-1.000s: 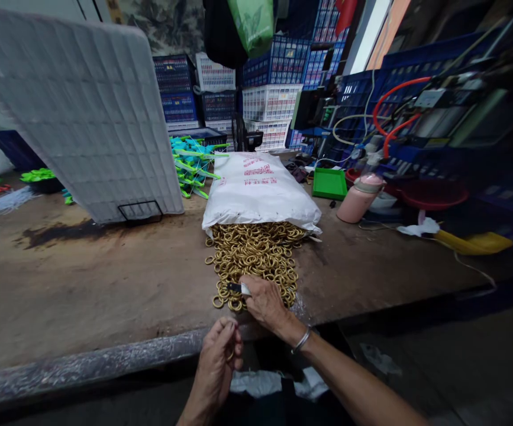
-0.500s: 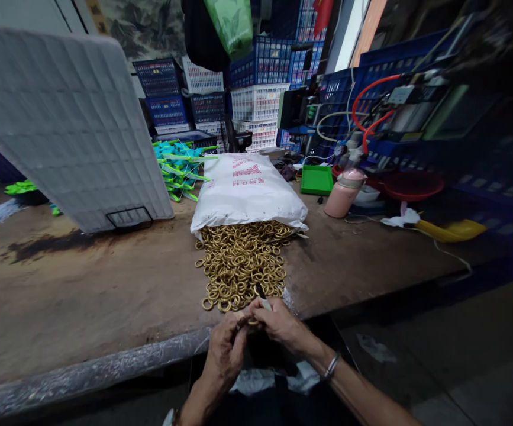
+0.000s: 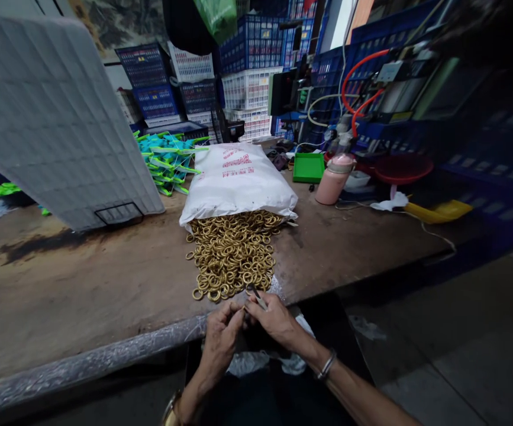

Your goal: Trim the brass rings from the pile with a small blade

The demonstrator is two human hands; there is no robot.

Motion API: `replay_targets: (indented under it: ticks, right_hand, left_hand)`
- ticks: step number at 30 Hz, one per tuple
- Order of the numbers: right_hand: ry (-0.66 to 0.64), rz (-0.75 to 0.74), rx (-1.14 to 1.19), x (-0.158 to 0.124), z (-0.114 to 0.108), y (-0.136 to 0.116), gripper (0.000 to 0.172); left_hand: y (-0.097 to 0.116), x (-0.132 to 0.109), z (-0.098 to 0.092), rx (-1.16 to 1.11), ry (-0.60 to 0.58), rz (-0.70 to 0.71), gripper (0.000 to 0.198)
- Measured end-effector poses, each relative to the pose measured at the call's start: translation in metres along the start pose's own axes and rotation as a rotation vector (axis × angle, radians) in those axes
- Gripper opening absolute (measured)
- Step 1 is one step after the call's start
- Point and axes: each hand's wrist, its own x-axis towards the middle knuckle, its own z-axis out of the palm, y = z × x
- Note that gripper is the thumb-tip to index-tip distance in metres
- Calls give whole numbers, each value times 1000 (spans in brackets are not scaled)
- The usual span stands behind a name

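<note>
Both hands meet just past the table's front edge, in front of a heap of brass-coloured rings [image 3: 234, 254]. My left hand [image 3: 220, 337] is closed in a pinch at a brass-coloured ring [image 3: 244, 308], of which only a sliver shows between the fingertips. My right hand [image 3: 278, 322] is closed around a slim tool [image 3: 260, 300] with a dark end and a pale body; its exact kind is unclear. The right fingertips touch or nearly touch the left ones. Behind the heap lies a white sack [image 3: 238, 186] with red print, its mouth facing me and rings spilling out.
A large pale ribbed panel [image 3: 61, 118] leans at left, beside green and blue strips [image 3: 165, 160]. To the right are a green tray [image 3: 308, 168], a pink bottle [image 3: 334, 180] and a red-hosed machine [image 3: 389, 89]. Stacked crates [image 3: 247, 89] stand behind. Plastic film wraps the table edge [image 3: 105, 355].
The view has shifted, so the table things appear slightly left and higher. Both hands stay together at the table edge, with the slim tool still in the right; the ring shows less.
</note>
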Motion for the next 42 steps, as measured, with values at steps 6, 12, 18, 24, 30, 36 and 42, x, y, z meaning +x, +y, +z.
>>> replay_targets:
  ticks: [6,12,18,24,30,36,42]
  right_hand:
    - [-27,32,92,0,-4,9,21]
    - [-123,93,322,1,-5,8,22]
    - [-52,88,140,-1,-8,13,22]
    - [-8,-141,-391,-11,-9,12,14]
    - [-58,-151,-639,-17,-10,4,30]
    - [-16,-120,-741,-17,-5,10,31]
    - [-43,-87,-822,-17,-16,7,26]
  left_hand:
    - [5,1,8,-229,-137,-179,31]
    - [8,-1,13,-322,-126,-195,27]
    - [1,-2,14,-381,-133,-217,27]
    - [1,0,13,-338,-83,-207,26]
    - [2,1,14,-279,-46,-201,30]
    - [6,2,15,-231,-21,-216,38]
    - [5,-8,14,-239,-83,-205,35]
